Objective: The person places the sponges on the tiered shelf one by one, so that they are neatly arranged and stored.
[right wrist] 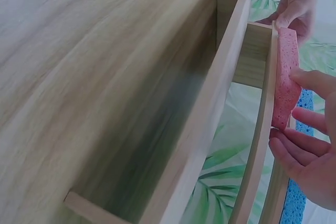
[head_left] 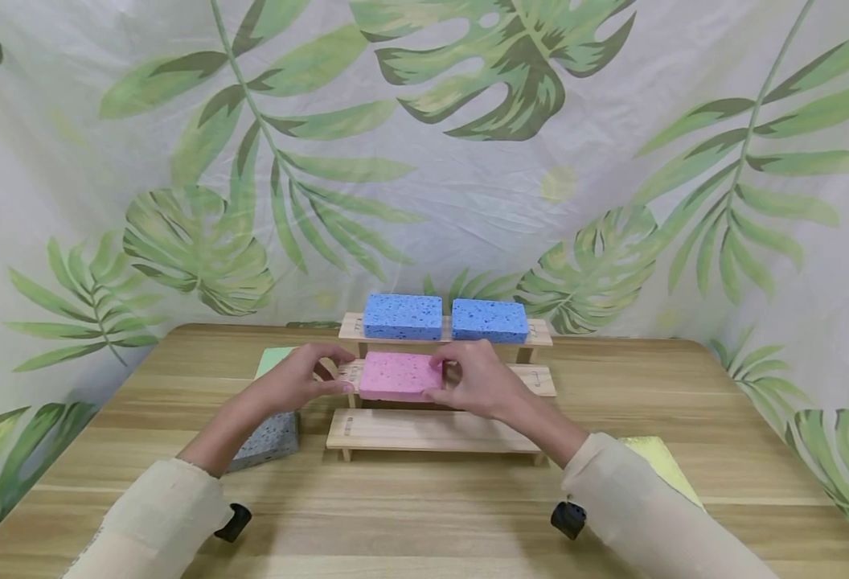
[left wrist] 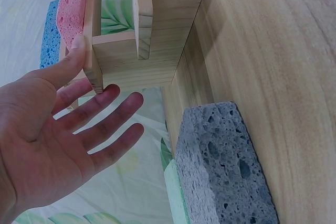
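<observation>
A pink sponge (head_left: 400, 376) lies on the left part of the middle tier of a wooden stepped rack (head_left: 435, 432). My right hand (head_left: 484, 381) pinches its right end, thumb in front and fingers behind; the right wrist view shows the thumb against the sponge's face. At the left end of that tier is my left hand (head_left: 296, 376). Its thumb (left wrist: 72, 61) touches the sponge's near corner by the plank edge, while the other fingers extend loosely beside the plank. Two blue sponges (head_left: 403, 317) (head_left: 490, 320) sit side by side on the top tier.
A grey sponge (head_left: 268, 438) lies on the wooden table (head_left: 410, 515) left of the rack, with a green sponge (head_left: 274, 359) behind it. Partly behind the right sleeve is a yellow sponge (head_left: 662, 465). A leaf-patterned cloth (head_left: 482, 201) hangs behind the table.
</observation>
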A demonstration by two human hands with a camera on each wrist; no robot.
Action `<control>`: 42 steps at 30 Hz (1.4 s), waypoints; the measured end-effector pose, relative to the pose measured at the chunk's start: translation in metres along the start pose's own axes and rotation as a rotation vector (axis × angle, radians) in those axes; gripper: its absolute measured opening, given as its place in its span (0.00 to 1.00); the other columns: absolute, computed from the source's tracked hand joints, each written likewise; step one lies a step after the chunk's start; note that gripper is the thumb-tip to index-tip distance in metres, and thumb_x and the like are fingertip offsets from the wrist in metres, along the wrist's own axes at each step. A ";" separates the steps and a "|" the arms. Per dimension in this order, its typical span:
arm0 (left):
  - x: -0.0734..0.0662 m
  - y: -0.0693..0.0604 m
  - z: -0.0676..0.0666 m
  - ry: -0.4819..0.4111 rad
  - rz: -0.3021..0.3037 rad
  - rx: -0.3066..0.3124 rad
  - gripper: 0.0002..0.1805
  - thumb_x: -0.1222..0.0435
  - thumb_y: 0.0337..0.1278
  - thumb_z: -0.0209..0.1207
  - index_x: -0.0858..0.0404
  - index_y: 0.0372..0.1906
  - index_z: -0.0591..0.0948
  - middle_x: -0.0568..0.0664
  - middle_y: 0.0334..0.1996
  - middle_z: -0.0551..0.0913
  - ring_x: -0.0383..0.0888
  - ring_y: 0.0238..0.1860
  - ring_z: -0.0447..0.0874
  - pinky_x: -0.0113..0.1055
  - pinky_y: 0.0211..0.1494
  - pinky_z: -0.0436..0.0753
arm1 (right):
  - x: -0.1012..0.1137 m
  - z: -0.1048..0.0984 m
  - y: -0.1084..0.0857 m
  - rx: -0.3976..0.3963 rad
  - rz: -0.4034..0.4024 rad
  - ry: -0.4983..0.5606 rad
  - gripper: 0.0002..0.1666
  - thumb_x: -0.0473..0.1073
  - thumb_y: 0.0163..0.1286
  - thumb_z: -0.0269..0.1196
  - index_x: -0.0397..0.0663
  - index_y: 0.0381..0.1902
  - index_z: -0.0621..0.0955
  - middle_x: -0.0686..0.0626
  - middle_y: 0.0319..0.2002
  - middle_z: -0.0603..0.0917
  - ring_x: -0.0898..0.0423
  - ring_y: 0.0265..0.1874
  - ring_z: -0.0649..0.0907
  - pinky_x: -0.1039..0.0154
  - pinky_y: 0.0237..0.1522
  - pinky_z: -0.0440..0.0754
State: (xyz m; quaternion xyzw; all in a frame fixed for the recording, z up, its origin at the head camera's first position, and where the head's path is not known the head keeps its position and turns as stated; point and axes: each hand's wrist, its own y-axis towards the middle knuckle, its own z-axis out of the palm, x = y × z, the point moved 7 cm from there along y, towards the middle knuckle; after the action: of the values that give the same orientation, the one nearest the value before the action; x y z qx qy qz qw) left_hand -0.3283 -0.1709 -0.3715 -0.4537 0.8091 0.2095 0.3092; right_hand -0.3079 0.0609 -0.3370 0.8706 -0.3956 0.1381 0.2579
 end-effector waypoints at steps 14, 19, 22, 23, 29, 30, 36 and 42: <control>0.000 0.000 0.000 0.003 0.004 0.004 0.26 0.65 0.68 0.67 0.76 0.63 0.78 0.71 0.62 0.78 0.57 0.49 0.86 0.42 0.45 0.87 | -0.010 -0.001 -0.005 -0.012 0.024 0.030 0.19 0.42 0.59 0.79 0.37 0.45 0.89 0.47 0.33 0.88 0.55 0.32 0.85 0.66 0.39 0.86; 0.002 0.000 0.000 0.001 0.005 0.003 0.26 0.64 0.69 0.67 0.76 0.64 0.77 0.70 0.62 0.78 0.57 0.49 0.86 0.42 0.45 0.87 | -0.012 0.001 -0.003 -0.018 0.023 0.052 0.19 0.42 0.61 0.78 0.35 0.46 0.89 0.47 0.32 0.88 0.56 0.31 0.85 0.67 0.37 0.86; 0.001 0.000 0.000 0.001 0.006 0.004 0.26 0.64 0.69 0.67 0.76 0.64 0.77 0.70 0.62 0.78 0.58 0.49 0.86 0.42 0.45 0.87 | -0.012 0.002 -0.002 -0.023 0.021 0.060 0.19 0.42 0.62 0.77 0.35 0.47 0.89 0.47 0.31 0.88 0.58 0.30 0.84 0.69 0.36 0.85; 0.001 0.000 0.000 0.002 0.006 0.005 0.26 0.64 0.69 0.67 0.76 0.64 0.77 0.70 0.62 0.78 0.58 0.49 0.86 0.43 0.45 0.87 | -0.012 0.002 -0.002 -0.025 0.021 0.060 0.19 0.41 0.62 0.77 0.35 0.47 0.89 0.47 0.31 0.88 0.58 0.29 0.83 0.69 0.36 0.84; -0.001 0.000 -0.001 0.009 0.003 0.002 0.26 0.64 0.69 0.67 0.76 0.63 0.78 0.71 0.62 0.78 0.59 0.49 0.86 0.43 0.45 0.88 | -0.013 0.003 -0.002 -0.028 0.034 0.056 0.18 0.39 0.62 0.76 0.36 0.49 0.89 0.50 0.29 0.87 0.63 0.27 0.81 0.71 0.33 0.83; -0.001 0.000 -0.001 0.010 0.004 0.000 0.26 0.64 0.69 0.67 0.76 0.63 0.78 0.71 0.62 0.78 0.59 0.49 0.86 0.43 0.45 0.88 | -0.013 0.003 -0.001 -0.026 0.036 0.058 0.18 0.39 0.63 0.76 0.36 0.49 0.89 0.51 0.28 0.87 0.63 0.27 0.81 0.71 0.33 0.82; -0.001 0.001 -0.002 0.008 0.013 -0.001 0.26 0.64 0.68 0.67 0.77 0.63 0.78 0.71 0.61 0.78 0.59 0.49 0.86 0.44 0.46 0.88 | -0.013 0.004 -0.001 -0.012 0.053 0.077 0.20 0.39 0.64 0.76 0.35 0.51 0.88 0.52 0.28 0.86 0.62 0.26 0.81 0.70 0.31 0.82; -0.001 0.001 -0.001 0.001 0.010 0.001 0.26 0.64 0.68 0.67 0.77 0.63 0.78 0.69 0.58 0.80 0.57 0.47 0.86 0.44 0.46 0.88 | -0.013 0.005 0.000 -0.006 0.065 0.075 0.20 0.38 0.64 0.75 0.36 0.53 0.88 0.52 0.28 0.87 0.62 0.25 0.81 0.70 0.31 0.81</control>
State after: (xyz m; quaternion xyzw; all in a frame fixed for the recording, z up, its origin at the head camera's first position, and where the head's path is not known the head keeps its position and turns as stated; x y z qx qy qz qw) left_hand -0.3288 -0.1704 -0.3700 -0.4495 0.8116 0.2107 0.3080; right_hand -0.3161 0.0663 -0.3476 0.8507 -0.4143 0.1777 0.2703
